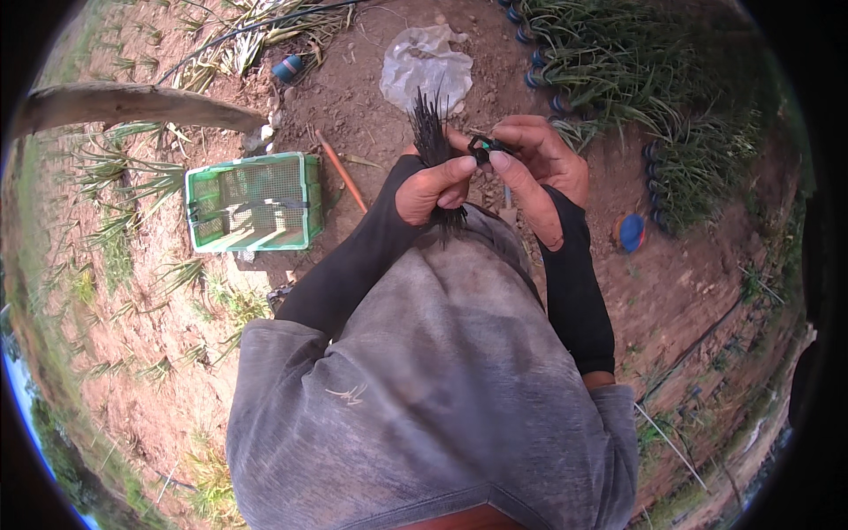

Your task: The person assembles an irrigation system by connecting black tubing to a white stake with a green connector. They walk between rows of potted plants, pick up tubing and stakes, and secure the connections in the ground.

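Note:
My left hand (426, 192) is closed around a bundle of thin black strips (430, 132). The strips stand upright, their loose ends fanned out above the hand and poking out below it. With its fingers bent in a pinch, my right hand (549, 168) grips a small black piece with a bit of green (482, 147). The thumb tips of both hands meet at this piece, in front of my chest. Its exact kind is too small to make out, and fingers hide part of it.
A green mesh crate (315, 203) stands on the soil at the left, beside an orange stick (341, 170). A wooden post (132, 104) juts in above it. Ahead lies a crumpled clear plastic sheet (427, 66). Bundled leafy plants (636, 71) fill the far right, near a blue round object (631, 232).

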`<move>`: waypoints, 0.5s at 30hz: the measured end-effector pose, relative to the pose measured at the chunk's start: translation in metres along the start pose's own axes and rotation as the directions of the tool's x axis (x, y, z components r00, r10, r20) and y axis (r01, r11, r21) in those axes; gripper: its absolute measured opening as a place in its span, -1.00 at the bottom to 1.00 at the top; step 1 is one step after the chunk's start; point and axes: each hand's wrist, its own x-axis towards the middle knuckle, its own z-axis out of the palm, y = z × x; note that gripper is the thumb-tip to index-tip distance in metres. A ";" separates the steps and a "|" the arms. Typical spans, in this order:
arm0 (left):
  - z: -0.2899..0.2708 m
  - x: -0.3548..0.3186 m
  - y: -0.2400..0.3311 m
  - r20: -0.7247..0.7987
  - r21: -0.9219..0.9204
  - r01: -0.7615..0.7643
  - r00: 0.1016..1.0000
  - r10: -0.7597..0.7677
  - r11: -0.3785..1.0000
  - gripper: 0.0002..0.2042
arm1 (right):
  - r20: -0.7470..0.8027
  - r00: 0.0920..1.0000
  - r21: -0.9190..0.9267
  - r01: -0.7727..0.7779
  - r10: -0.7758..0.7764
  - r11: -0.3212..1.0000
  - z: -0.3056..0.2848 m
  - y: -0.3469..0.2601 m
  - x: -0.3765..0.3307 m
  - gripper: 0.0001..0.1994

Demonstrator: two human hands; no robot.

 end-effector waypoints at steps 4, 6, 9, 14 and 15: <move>0.001 -0.002 -0.007 -0.024 0.060 0.041 0.999 -0.039 0.997 -0.80 | -0.016 0.976 0.131 -0.214 0.218 0.968 -0.011 0.008 -0.005 -0.82; 0.007 -0.005 -0.009 -0.038 0.165 0.057 0.998 -0.052 0.985 -0.81 | -0.045 0.965 0.145 -0.250 0.258 0.957 -0.010 0.012 -0.008 -0.81; 0.008 -0.004 -0.010 -0.050 0.254 0.063 0.997 -0.052 0.965 -0.80 | -0.072 0.958 0.149 -0.265 0.277 0.953 -0.011 0.017 -0.014 -0.79; 0.006 -0.002 -0.018 -0.072 0.158 0.108 0.993 -0.098 0.982 -0.82 | -0.124 0.913 0.200 -0.360 0.388 0.911 -0.021 0.019 -0.014 -0.78; 0.005 -0.002 -0.019 -0.084 0.104 0.135 0.988 -0.127 0.985 -0.83 | -0.118 0.902 0.205 -0.388 0.416 0.899 -0.025 0.020 -0.013 -0.78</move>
